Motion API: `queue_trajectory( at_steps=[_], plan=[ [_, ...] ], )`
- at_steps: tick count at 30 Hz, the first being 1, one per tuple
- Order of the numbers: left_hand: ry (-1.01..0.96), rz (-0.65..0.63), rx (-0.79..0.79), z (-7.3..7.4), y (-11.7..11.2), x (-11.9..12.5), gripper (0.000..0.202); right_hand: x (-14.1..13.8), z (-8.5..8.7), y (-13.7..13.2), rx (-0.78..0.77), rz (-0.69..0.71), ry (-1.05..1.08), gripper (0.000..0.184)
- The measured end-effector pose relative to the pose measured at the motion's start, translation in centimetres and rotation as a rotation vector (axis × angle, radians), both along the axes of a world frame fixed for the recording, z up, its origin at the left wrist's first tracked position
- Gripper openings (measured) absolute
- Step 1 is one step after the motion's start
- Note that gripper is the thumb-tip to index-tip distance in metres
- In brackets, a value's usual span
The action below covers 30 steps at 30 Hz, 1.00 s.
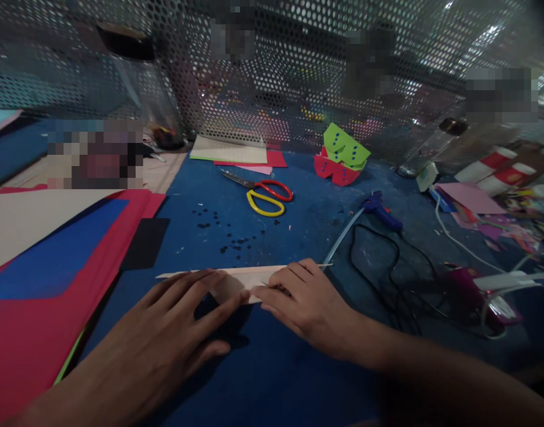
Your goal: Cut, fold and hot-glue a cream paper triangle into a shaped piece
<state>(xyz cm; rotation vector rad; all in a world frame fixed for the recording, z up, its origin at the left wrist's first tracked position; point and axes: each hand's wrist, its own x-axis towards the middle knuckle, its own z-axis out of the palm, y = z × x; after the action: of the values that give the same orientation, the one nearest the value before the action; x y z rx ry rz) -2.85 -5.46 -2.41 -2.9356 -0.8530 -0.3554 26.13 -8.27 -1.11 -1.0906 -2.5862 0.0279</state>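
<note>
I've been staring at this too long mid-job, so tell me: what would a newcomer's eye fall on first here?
Probably the scissors, with one red and one yellow handle, lying on the blue table beyond the hands. Next, likely the bright green cutout and red cutout, farther back near the perforated screen. Close in, the left hand and right hand are both on a pale paper.
</note>
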Motion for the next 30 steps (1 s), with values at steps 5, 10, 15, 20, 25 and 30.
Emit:
queue_trajectory(
  at_steps=[5,10,15,20,25,30],
  plan=[
    [0.013,0.003,0.012,-0.07,0.03,0.02,0.053,-0.02,0.04,-0.03,0.018,0.000,0.001,0.025],
    [0.023,-0.009,0.016,0.09,0.01,0.10,0.053,-0.04,0.07,0.04,0.029,-0.001,-0.009,0.025],
    [0.050,0.003,0.002,0.24,-0.08,0.17,0.051,-0.02,-0.05,0.04,0.034,-0.003,-0.026,0.024],
    [0.045,0.006,0.019,-0.01,-0.05,0.06,0.052,-0.04,-0.17,0.02,0.039,-0.006,-0.032,0.023],
    [0.069,0.008,-0.025,0.11,-0.13,0.12,0.050,-0.07,0.05,0.00,0.030,-0.010,-0.060,0.024],
    [0.022,0.013,-0.029,0.08,-0.18,0.26,0.047,-0.14,0.44,-0.05,0.026,-0.015,-0.057,0.023]
  ],
)
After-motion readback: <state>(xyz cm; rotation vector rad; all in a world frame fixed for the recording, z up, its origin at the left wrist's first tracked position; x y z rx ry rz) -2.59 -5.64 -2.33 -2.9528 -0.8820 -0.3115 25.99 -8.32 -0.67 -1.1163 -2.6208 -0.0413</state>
